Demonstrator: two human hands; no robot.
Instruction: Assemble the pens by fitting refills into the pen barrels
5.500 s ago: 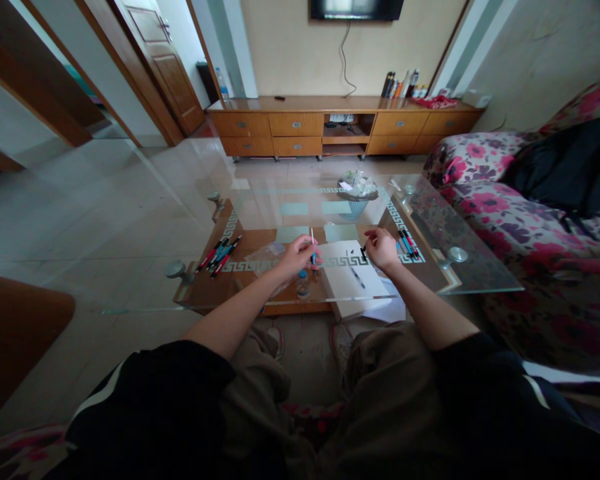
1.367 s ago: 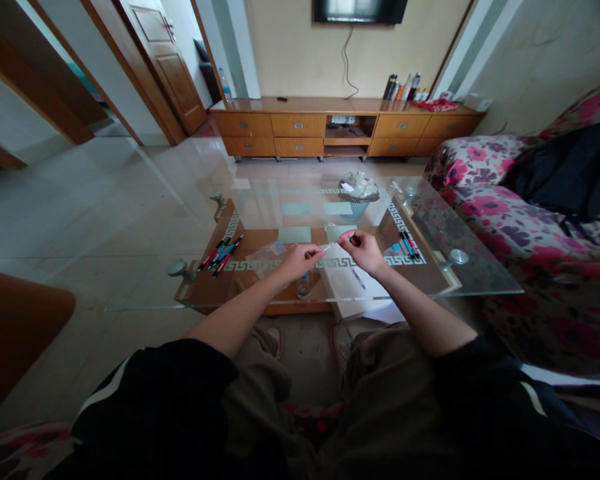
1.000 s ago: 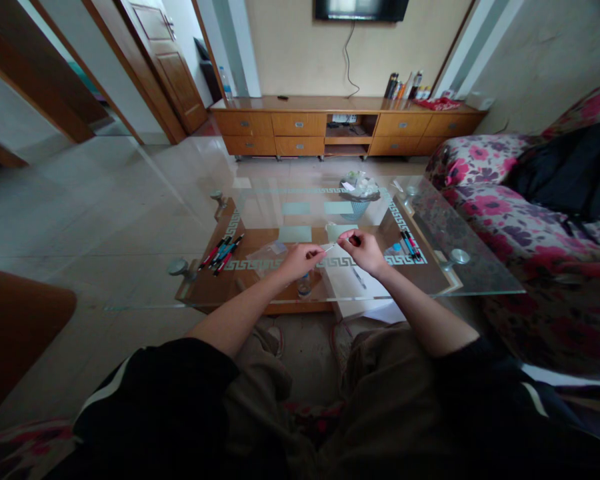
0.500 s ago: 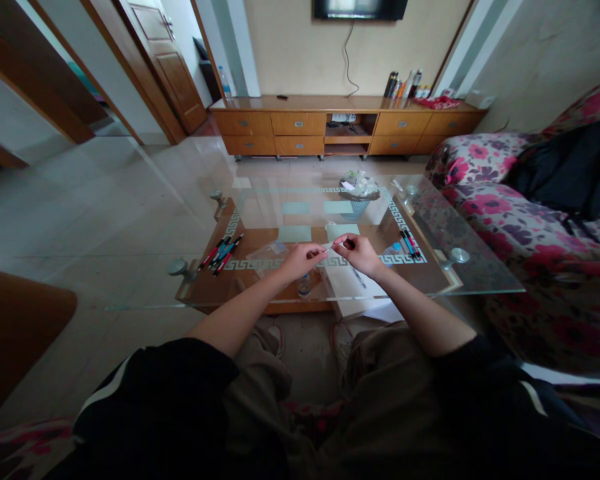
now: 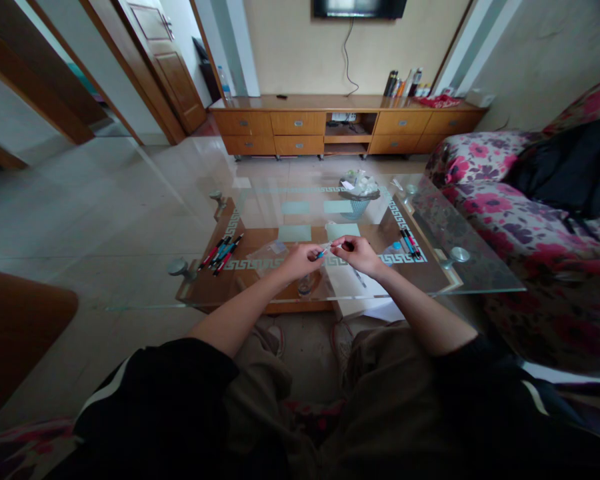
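Above the glass table (image 5: pixel 260 287), both hands meet near the middle. My left hand (image 5: pixel 300 260) is closed in a pinch on a small blue piece (image 5: pixel 321 254), possibly a pen part. Opposite it, my right hand (image 5: pixel 363 255) pinches too, its fingertips at a tiny pale bit too small to name. To the left lies a group of red, blue and black pens (image 5: pixel 221 255). Another few pens (image 5: pixel 410 244) lie on the right side. A clear plastic bag (image 5: pixel 267 252) is beside my left hand.
A waste basket (image 5: pixel 356 208) with a bag in it shows beyond the table. White paper (image 5: pixel 353 287) and a clear bottle (image 5: pixel 305 285) show beneath my hands. The flowered sofa (image 5: pixel 485 207) stands to the right, the wooden TV cabinet (image 5: pixel 300 127) at the back.
The blue piece now shows at my left fingertips, where a pale bit showed before. My fingers have shifted slightly; the arms stay nearly in place.
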